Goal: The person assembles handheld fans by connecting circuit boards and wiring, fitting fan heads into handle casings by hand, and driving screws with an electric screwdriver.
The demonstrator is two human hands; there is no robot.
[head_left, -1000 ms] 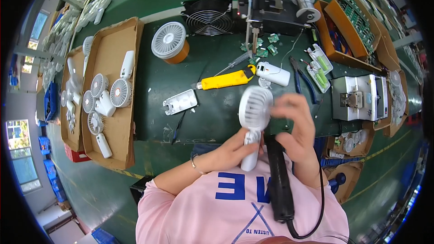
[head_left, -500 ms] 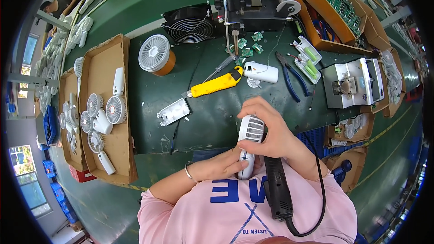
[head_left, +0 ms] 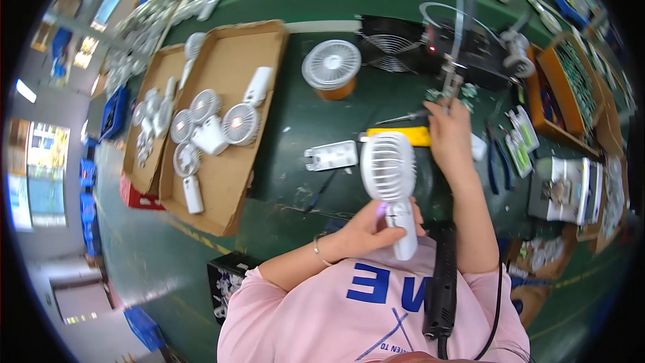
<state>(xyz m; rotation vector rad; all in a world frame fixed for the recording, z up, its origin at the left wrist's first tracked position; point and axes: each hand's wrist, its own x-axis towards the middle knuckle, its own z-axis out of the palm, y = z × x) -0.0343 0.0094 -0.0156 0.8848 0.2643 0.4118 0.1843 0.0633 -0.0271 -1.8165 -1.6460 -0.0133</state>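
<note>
Bench assembly of handheld fans, viewed from the wearer's head. Nearest, a black corded tool [head_left: 441, 289] stands out against the pink shirt [head_left: 316, 316]. Just beyond it, the left hand [head_left: 373, 230] closes around the handle of a white handheld fan [head_left: 388, 167], thumb across the front; the fan is upright before the chest, over the near edge of the green bench [head_left: 289, 178]. Its head and handle are joined and its grille is in place, so it appears largely assembled; a violet glow shows at the neck, its source unclear. Farther on, a white shell [head_left: 332, 156] lies open and unfitted. The right hand [head_left: 451, 131] extends beside a yellow knife [head_left: 411, 136] and a screwdriver [head_left: 406, 117], fingers pointing away and slightly bent; whether they grip anything cannot be told. To its right lie pliers [head_left: 497, 161] and open handles with green cells [head_left: 517, 154], evidently unclosed work. At left, a cardboard tray [head_left: 235, 57] bears several fans, whose completeness cannot be judged. Farthest, small circuit boards [head_left: 468, 93], apparently uninstalled, lie below a black bench machine [head_left: 474, 57], near a black cooling fan [head_left: 392, 50].
</note>
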